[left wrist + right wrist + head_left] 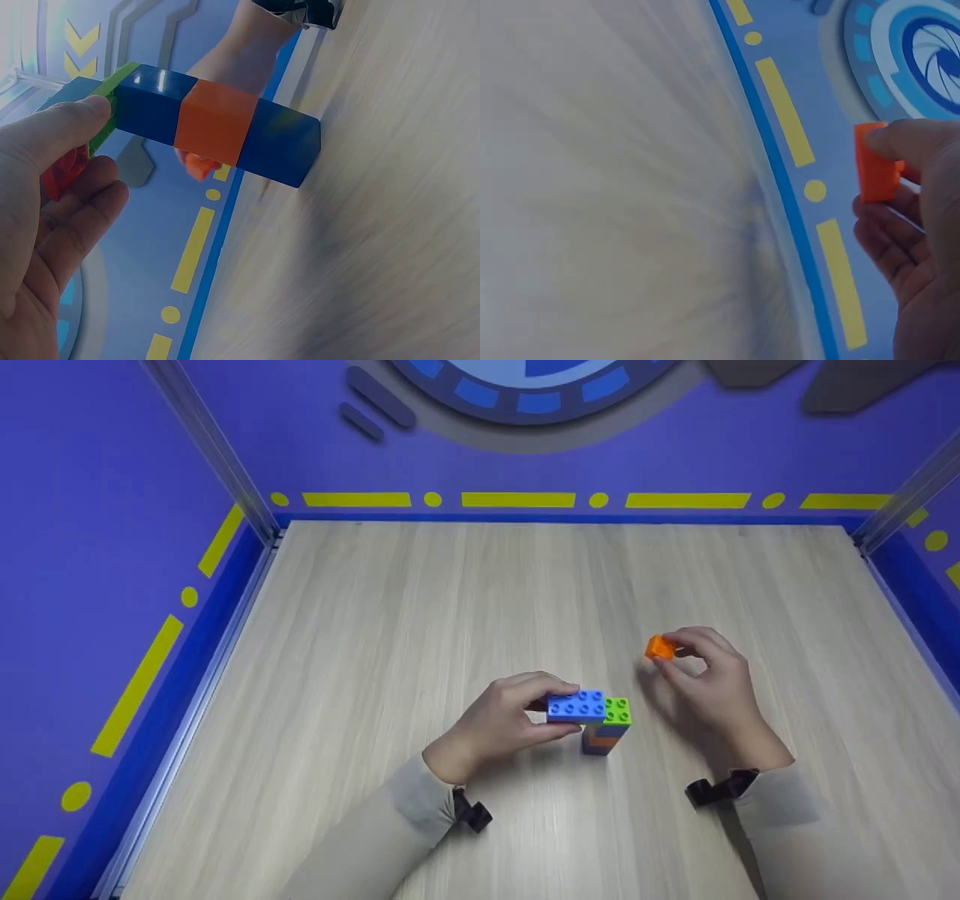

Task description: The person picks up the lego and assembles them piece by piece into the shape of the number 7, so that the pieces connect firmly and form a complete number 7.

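Note:
My left hand (499,720) grips the upper end of a stack of toy building bricks, with the thumb on one side and fingers on the other. A studded blue brick (576,706) tops it, beside a light green piece (618,711). In the left wrist view, an orange brick (216,121) sits between two blue ones, and a red brick (69,171) shows between thumb and fingers. Whether the stack's foot touches the table cannot be told. To the right, my right hand (712,682) pinches a small orange brick (660,648) above the table, apart from the stack.
The pale wood-grain table (420,607) lies under both hands. A blue back wall (525,472) with yellow markings and a left side panel (90,585) bound it, with metal posts at the corners. Black straps with small devices circle both wrists.

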`<state>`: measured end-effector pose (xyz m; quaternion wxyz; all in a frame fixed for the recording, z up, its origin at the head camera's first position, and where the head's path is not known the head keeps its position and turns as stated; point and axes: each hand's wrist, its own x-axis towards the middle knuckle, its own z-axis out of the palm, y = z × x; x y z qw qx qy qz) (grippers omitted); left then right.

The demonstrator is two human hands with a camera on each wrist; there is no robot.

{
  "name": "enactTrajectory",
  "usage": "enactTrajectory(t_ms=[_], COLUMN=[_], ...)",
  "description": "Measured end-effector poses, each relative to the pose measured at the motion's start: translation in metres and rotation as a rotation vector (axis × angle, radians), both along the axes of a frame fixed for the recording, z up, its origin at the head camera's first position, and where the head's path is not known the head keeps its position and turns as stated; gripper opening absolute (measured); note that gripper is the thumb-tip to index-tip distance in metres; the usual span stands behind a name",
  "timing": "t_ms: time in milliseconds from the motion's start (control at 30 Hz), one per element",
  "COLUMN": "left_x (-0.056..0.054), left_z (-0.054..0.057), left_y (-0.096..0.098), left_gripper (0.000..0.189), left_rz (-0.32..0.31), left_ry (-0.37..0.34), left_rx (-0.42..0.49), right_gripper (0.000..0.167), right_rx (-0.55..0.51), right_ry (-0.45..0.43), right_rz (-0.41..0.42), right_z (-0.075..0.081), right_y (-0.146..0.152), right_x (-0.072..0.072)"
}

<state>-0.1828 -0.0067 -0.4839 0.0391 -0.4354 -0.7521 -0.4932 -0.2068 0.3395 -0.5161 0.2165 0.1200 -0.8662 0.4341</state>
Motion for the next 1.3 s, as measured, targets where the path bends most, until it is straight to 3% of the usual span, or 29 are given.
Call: enactTrajectory(t_ms=[367, 633, 867, 1300], left_x=[0.0, -0.001, -0.001, 0.0], left_z=[0.0, 0.0, 0.0, 0.001], left_y=[-0.001, -0.001, -0.001, 0.0], left_gripper=[0.042, 0.042, 0.042, 0.041], left_rz=[0.012, 0.014, 0.015, 0.004], left_ry=[0.011, 0.002, -0.003, 0.027], left_rx=[-0.01, -0.028, -0.033, -0.004], right_gripper=[0.039, 0.048, 0.048, 0.042], right_rx=[-0.1, -0.166, -0.22, -0.248], right_ry=[0.074, 0.15, 0.208, 0.237], right_rz=[0.196, 0.401, 0.587, 0.692], right_z=[0.018, 0.034, 0.037, 0.036], right_y=[-0.031, -0.042, -0.046, -0.047], right_x=[0.018, 0.029, 0.033, 0.033])
